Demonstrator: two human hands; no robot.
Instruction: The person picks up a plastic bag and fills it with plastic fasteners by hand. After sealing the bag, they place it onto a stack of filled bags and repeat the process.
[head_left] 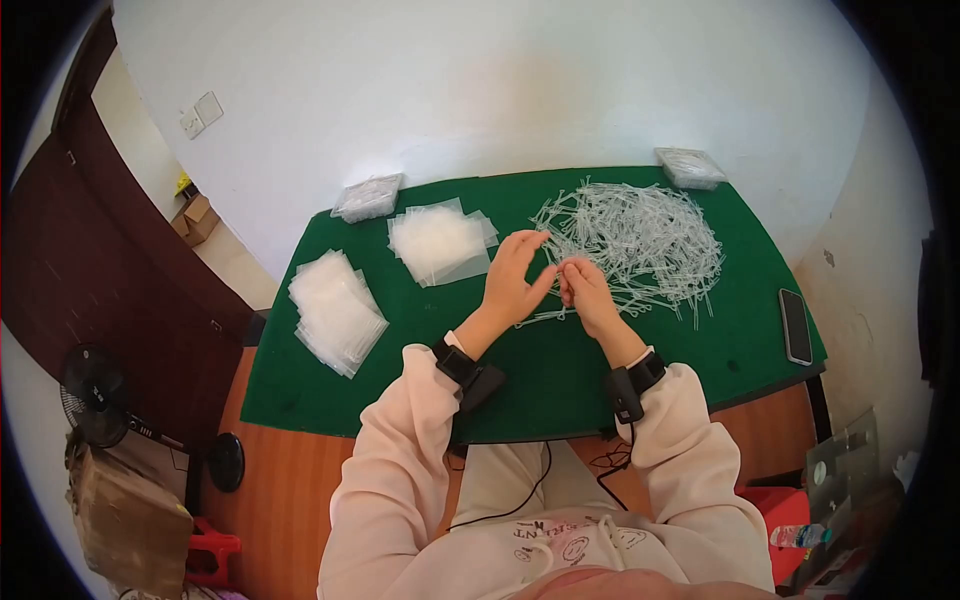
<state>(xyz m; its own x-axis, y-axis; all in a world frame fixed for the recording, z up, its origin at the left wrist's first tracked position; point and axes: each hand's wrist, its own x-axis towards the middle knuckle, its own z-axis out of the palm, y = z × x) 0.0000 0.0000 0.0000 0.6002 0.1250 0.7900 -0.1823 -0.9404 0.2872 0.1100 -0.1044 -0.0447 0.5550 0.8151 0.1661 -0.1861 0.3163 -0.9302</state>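
Note:
My left hand [512, 283] hovers over the middle of the green-covered table [420, 390], its thumb and fingers curved and apart, with nothing visible in it. Close beside it, my right hand [592, 298] has its fingertips pinched together; what they hold, if anything, is too small to make out. Both hands are at the near left edge of a large pile of thin, clear plastic sticks [650, 240], some with looped ends. A few sticks [545, 317] lie loose just below my hands. Left of my left hand is a spread stack of clear flat bags [438, 243].
Another stack of flat bags [335, 312] lies at the left. Filled clear packs stand at the back left [368, 198] and back right [690, 168]. A phone [795, 326] rests near the right edge. Black cables [612, 462] hang by my lap.

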